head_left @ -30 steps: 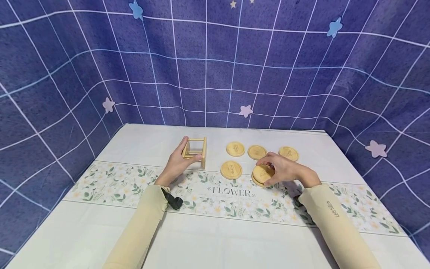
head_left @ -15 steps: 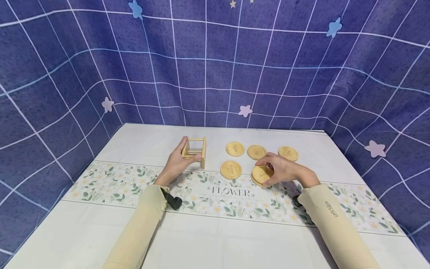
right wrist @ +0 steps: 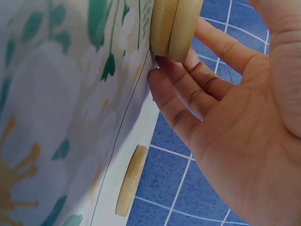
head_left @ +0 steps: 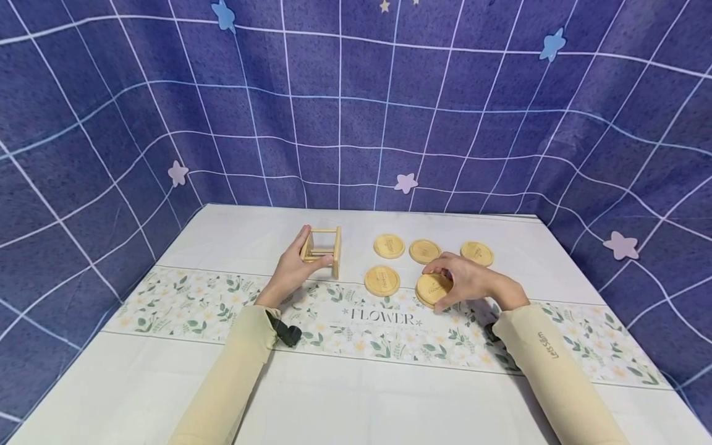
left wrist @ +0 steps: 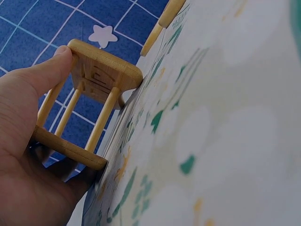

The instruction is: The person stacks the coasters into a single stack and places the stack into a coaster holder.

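Note:
My left hand (head_left: 292, 269) grips a small wooden coaster holder (head_left: 337, 262) by its two end panels. Thin rods joining the panels show in the left wrist view, with the thumb on one panel (left wrist: 106, 70) and fingers behind the other. On the right, two round wooden coasters lie stacked. My right hand (head_left: 470, 281) holds the upper coaster (head_left: 432, 288) by its edge, thumb at the near side and fingers at the far side. The lower coaster (right wrist: 163, 28) lies against the cloth beneath it; fingertips reach close to both rims in the right wrist view.
Several more coasters lie flat: one (head_left: 382, 281) between the hands, then one (head_left: 389, 246), another (head_left: 424, 251) and a third (head_left: 476, 253) farther back. A white cloth (head_left: 356, 395) with a floral band covers the table. Blue gridded curtain (head_left: 356, 123) surrounds its back and sides.
The upper coaster has turned slightly and shifted a little left, now sitting more squarely over the lower one. The left hand and holder stay in place.

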A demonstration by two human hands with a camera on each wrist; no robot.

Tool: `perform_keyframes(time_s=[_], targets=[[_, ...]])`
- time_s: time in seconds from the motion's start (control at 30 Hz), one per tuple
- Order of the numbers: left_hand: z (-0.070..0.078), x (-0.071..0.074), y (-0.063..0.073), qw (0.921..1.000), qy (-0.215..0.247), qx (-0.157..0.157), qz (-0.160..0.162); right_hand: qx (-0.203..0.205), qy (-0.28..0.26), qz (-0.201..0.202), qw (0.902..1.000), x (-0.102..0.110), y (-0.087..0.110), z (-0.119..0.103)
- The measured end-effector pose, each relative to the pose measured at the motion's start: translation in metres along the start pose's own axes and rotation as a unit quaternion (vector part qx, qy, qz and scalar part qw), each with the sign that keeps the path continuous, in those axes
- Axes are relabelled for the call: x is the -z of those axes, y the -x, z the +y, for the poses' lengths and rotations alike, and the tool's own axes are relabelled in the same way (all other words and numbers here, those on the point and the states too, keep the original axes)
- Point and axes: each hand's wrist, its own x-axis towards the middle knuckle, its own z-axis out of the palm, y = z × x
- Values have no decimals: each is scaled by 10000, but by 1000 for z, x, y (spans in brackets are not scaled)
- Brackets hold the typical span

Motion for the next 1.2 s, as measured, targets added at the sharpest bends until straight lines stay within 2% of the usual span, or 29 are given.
perform_keyframes(time_s=[0.63,1.2], targets=[[-1,0,0,10000,-45,39,11,-218,-240,-8,9995,0,0,-1],[-3,-1,-2,9998,-168,14,43,-254,-514,-121,9983,3,-3,2]])
